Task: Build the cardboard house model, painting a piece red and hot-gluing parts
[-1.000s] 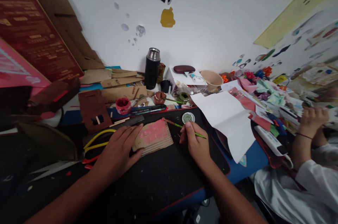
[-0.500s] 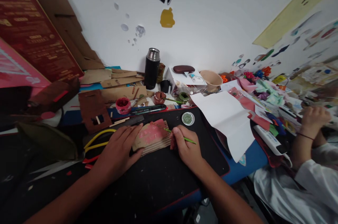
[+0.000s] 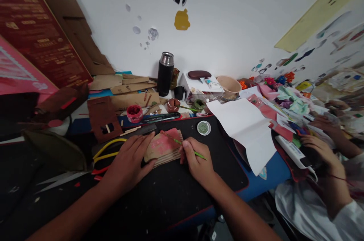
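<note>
Now, in the head view: pinching a green brush in the right hand, shifted left from beside the small dish within the last second, to bring the bristles over the pink patch (touching or just above, too small to tell). Steadying corrugated cardboard on the black mat with the left hand, nearly flat, thumb apart. Apparently working mid-patch rather than at the edge.

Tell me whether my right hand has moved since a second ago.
Yes: judged against the small dish, your right hand has moved left and slightly toward you, nearer the cardboard.
</note>
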Demonstrator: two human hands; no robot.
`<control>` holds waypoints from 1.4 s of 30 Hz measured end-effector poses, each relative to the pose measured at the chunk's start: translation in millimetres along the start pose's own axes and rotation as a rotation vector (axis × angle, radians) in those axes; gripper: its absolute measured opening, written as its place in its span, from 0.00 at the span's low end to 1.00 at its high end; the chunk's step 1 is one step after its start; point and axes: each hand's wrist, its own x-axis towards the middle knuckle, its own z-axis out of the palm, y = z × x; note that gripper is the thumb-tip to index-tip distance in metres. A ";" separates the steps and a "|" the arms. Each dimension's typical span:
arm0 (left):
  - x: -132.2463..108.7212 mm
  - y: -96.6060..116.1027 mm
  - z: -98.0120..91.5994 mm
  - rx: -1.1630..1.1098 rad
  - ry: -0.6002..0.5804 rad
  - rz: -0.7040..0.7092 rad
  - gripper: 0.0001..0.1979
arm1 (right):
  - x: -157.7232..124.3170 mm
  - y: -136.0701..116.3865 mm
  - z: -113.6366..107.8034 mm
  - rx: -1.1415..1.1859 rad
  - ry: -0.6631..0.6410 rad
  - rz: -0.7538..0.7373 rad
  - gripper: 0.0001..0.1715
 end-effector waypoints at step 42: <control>-0.2 -1.1 -0.1 0.023 -0.022 0.000 0.40 | -3.6 5.9 -2.9 0.052 0.046 0.031 0.28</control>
